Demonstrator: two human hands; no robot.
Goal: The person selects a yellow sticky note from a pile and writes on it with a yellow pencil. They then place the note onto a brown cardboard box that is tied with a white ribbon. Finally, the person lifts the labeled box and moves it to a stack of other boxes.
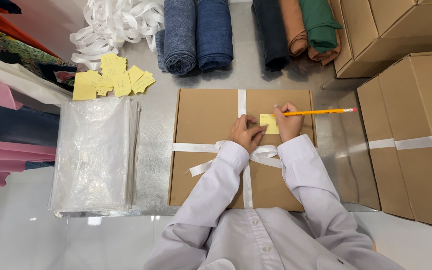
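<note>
Yellow note pinned mid-box by left hand.

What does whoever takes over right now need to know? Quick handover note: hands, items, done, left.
Left hand: fingers pin a small yellow note flat on the box lid.
Right hand: holds an orange pencil, tip on the note, eraser end pointing right.
Flat cardboard box: centred on the metal table, tied crosswise with white ribbon, bow under the wrists.
Done: box closed and tied; some writing shows on the note.
Left: the note is only held, not fixed.
Nearby: loose yellow notes upper left, clear bags left, more boxes right.
</note>
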